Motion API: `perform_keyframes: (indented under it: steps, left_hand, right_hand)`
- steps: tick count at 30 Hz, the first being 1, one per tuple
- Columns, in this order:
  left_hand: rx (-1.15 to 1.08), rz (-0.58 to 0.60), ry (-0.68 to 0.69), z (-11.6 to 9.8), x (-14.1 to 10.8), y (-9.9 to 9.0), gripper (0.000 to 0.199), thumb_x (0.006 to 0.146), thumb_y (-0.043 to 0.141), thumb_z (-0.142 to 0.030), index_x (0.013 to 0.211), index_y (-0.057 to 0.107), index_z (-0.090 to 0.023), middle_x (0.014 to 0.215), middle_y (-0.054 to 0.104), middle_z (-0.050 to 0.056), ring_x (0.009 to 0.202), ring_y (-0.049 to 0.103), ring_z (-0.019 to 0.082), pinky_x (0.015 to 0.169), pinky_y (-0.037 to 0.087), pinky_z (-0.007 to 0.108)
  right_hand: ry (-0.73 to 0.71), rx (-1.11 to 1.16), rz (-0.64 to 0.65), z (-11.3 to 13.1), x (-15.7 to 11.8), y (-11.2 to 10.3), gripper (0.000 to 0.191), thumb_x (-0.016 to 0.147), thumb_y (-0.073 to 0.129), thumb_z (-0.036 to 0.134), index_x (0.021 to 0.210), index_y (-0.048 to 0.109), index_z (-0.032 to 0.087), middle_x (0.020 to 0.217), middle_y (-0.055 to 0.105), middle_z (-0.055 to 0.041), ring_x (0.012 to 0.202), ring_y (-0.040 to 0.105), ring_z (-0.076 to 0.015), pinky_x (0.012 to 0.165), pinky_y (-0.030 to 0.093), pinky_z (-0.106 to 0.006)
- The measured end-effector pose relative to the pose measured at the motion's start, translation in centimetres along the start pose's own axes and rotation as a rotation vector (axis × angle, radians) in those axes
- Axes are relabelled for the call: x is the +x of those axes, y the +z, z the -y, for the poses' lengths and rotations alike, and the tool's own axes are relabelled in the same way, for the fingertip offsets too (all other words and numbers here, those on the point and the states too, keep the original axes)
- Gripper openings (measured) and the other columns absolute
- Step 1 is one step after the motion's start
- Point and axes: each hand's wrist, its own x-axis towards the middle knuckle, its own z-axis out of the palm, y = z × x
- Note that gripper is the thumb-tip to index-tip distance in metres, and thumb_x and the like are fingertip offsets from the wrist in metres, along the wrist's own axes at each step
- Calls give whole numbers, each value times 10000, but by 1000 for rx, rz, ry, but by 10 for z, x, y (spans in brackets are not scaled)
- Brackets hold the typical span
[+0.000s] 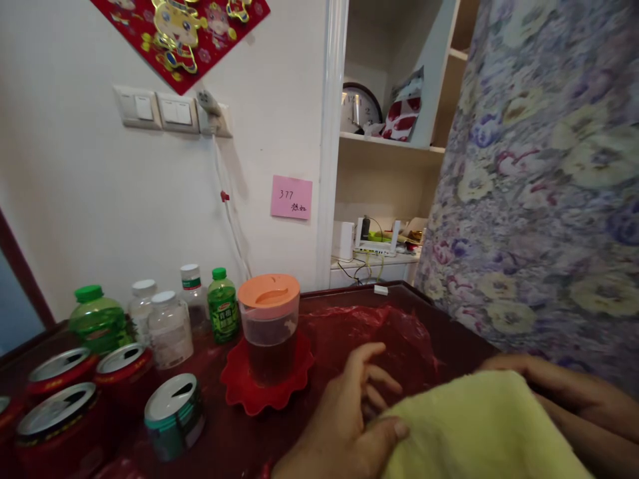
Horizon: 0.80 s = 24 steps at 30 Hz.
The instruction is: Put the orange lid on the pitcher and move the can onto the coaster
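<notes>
A pale yellow cloth lies at the lower right of the dark red table. My left hand pinches the cloth's left edge between thumb and fingers. My right hand grips its far right edge, partly hidden behind the cloth. Just beyond my left hand lies crumpled red plastic film. A clear jug with an orange lid, holding brown liquid, stands on a red scalloped saucer to the left of my left hand.
Opened drink cans and red cans fill the lower left. Behind them stand small bottles and green bottles. A floral fabric hangs at the right. Shelves with a clock are behind.
</notes>
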Motion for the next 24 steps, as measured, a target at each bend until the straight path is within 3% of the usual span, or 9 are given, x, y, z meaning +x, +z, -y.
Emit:
perform_keyframes:
  steps: [2,4,7,9,11,16,20,24]
  left_hand:
    - [34,78,-49,6,4,9,848,788,722,-233,1572,403,-187,1217,725,132,925,697,252,874,573,434]
    - [139,58,-87,9,6,13,853,765,702,-184,1569,417,-169,1327,687,161,1070,685,285,1007,535,482]
    - [264,-41,-118,7,5,8,790,802,689,-220,1556,457,-180,1535,563,173,1397,524,331,1224,361,517]
    - [295,-51,-119,3,3,3,714,840,682,-273,1527,502,-202,1568,542,156,1457,468,329,1255,318,503]
    - [326,-22,-111,-3,3,-1,626,864,680,-302,1473,565,-217,1543,568,141,1436,488,327,1236,343,487]
    - [496,193,-100,-17,6,1,448,870,748,-298,1312,696,-247,1352,710,104,1273,613,348,1117,447,484]
    - [692,339,20,-14,10,13,468,869,817,-400,1303,710,-264,1256,770,115,1158,707,371,1013,509,471]
    - [878,374,222,-4,12,23,480,879,831,-433,1307,727,-243,1081,825,129,977,782,361,834,564,408]
  right_hand:
    - [13,-9,4,-18,6,-4,373,855,624,703,1022,802,420,1003,791,-110,847,751,-354,686,611,-448]
    - [47,-135,39,-38,17,-3,414,813,636,667,1042,812,371,1018,805,-116,867,762,-368,741,623,-480]
    - [41,-589,-200,-73,29,-5,533,717,658,620,1089,824,277,1277,770,-156,1208,697,-441,1071,517,-587]
    - [48,-720,-268,-93,28,-12,632,779,596,642,1227,792,241,1400,711,-155,1299,653,-423,1137,466,-589]
    - [60,-714,-250,-103,21,-20,665,844,555,666,1305,759,232,1439,690,-134,1324,645,-378,1164,452,-545]
    - [-13,-648,-258,-86,12,-16,568,870,562,671,1184,796,259,1310,762,-123,1211,701,-363,1105,491,-521]
    - [-171,-554,-156,-58,26,11,457,931,554,621,1105,794,273,1190,786,-109,1084,734,-315,948,557,-436]
    - [-280,-475,-67,-34,51,45,395,921,581,567,1068,798,272,1129,789,-106,1053,727,-309,921,545,-424]
